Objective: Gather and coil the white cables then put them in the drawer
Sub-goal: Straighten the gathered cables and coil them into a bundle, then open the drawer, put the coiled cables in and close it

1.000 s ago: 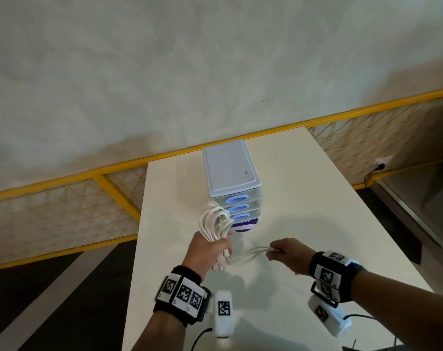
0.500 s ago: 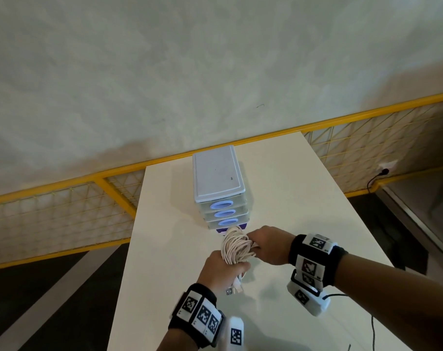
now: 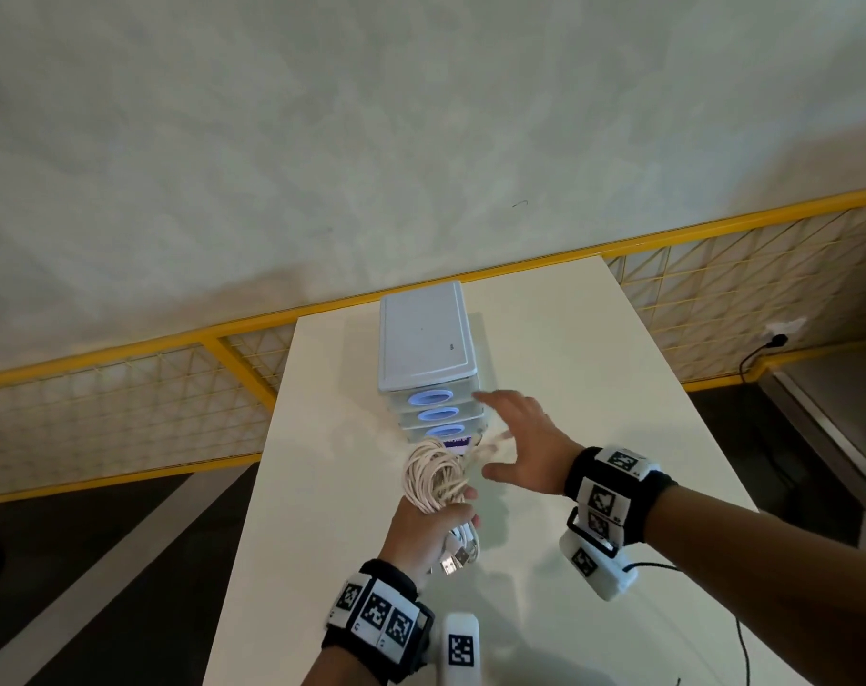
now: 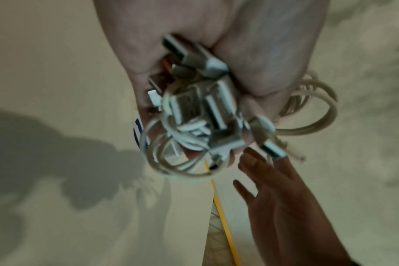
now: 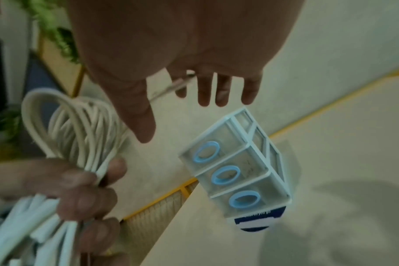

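Note:
My left hand (image 3: 428,529) grips a coiled bundle of white cables (image 3: 433,475) above the table, USB plugs (image 3: 456,561) hanging below the fist. In the left wrist view the cables (image 4: 194,129) and plugs fill the palm. My right hand (image 3: 520,448) is open with fingers spread, just right of the coil and in front of the small drawer unit (image 3: 428,349). The drawer unit (image 5: 235,172) has three clear drawers with blue ring handles, all closed. The right wrist view shows the cables (image 5: 75,129) in the left hand's fingers (image 5: 87,181).
The white table (image 3: 594,363) carries the drawer unit near its far edge. A yellow mesh fence (image 3: 124,388) runs behind the table. A wall socket with a black plug (image 3: 780,336) sits at the right. The table's left edge drops to a dark floor.
My right hand has let go of the coil and opened, moving up toward the drawer unit. The left hand keeps the bundle, now fully coiled.

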The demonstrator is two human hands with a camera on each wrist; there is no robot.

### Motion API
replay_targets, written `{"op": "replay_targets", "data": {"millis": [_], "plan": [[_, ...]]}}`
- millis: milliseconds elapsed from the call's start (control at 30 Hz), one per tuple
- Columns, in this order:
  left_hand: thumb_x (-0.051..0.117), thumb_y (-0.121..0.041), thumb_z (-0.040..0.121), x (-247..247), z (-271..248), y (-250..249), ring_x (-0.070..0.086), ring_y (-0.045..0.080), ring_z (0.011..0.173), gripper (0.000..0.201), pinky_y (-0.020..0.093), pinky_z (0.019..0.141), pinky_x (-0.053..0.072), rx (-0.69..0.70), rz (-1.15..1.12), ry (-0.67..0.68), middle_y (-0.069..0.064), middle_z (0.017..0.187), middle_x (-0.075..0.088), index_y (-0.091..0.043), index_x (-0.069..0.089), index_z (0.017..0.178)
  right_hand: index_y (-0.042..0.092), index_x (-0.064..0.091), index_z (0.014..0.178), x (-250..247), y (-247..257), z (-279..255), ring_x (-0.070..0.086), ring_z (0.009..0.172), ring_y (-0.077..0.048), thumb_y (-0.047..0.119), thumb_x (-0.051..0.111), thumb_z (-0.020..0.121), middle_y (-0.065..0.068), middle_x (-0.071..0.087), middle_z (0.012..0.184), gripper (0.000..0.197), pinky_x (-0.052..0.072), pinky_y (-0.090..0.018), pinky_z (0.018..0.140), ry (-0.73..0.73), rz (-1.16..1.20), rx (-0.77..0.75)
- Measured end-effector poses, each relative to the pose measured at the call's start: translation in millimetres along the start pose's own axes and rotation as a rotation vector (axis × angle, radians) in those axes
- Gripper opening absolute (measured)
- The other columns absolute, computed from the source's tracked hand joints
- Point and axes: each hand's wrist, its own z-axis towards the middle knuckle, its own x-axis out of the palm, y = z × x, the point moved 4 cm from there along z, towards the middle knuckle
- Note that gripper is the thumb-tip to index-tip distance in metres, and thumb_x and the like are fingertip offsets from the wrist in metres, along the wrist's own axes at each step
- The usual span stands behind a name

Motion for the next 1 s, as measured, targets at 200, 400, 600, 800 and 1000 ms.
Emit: {"op": "replay_targets", "data": {"millis": [200,400,600,800,1000], "plan": [[0.069,-0.013,0.061,-12.2,6.9,7.3,0.057,0.026,0.060,0.005,0.034,0.060,0.044,-0.052,0.016,-0.071,0.014,0.065,0.064,-0.013,0.065,0.060,0.024,0.016,0.145,12.0,-0.3,-0.4,0.052,0.106,-0.016,0.007,0.063,0.084,-0.005,0.040,0.139,0.079,0.043,-0.023,0.086,0.027,0.660,0.153],[0.078,-0.007,0.070,-10.2,18.1,8.5,0.066,0.024,0.067,0.019,0.037,0.069,0.052,-0.040,0.092,-0.019,0.018,0.077,0.071,-0.012,0.069,0.087,0.019,0.027,0.141,39.8,41.2,12.6,0.049,0.115,-0.010,0.033,0.052,0.092,0.001,0.050,0.127,0.057,0.039,-0.027,0.102,0.054,0.666,0.196],[0.078,-0.027,0.067,-40.2,36.0,17.7,0.069,0.019,0.067,0.017,0.036,0.074,0.053,-0.033,0.262,0.007,0.005,0.072,0.074,-0.021,0.069,0.080,0.004,0.050,0.115,65.1,48.9,35.1,0.057,0.101,-0.027,0.032,0.037,0.098,-0.015,0.059,0.103,0.035,0.042,-0.038,0.097,0.111,0.629,0.227],[0.072,-0.036,0.059,-96.5,63.7,24.1,0.065,0.020,0.055,0.022,0.040,0.064,0.056,-0.013,0.433,-0.092,0.005,0.062,0.071,-0.015,0.069,0.064,0.023,0.055,0.118,102.9,10.6,53.7,0.060,0.100,-0.018,0.059,0.040,0.087,0.001,0.063,0.111,0.050,0.050,-0.033,0.076,0.009,1.079,0.584],[0.063,-0.029,0.055,-136.1,95.0,-41.1,0.064,0.025,0.051,0.020,0.040,0.056,0.057,0.384,0.639,-0.227,0.005,0.051,0.065,-0.027,0.071,0.074,0.015,0.061,0.091,146.0,-26.3,81.3,0.058,0.090,-0.025,0.040,0.043,0.092,-0.006,0.061,0.096,0.031,0.049,-0.038,0.073,-0.384,1.463,0.912]]}}
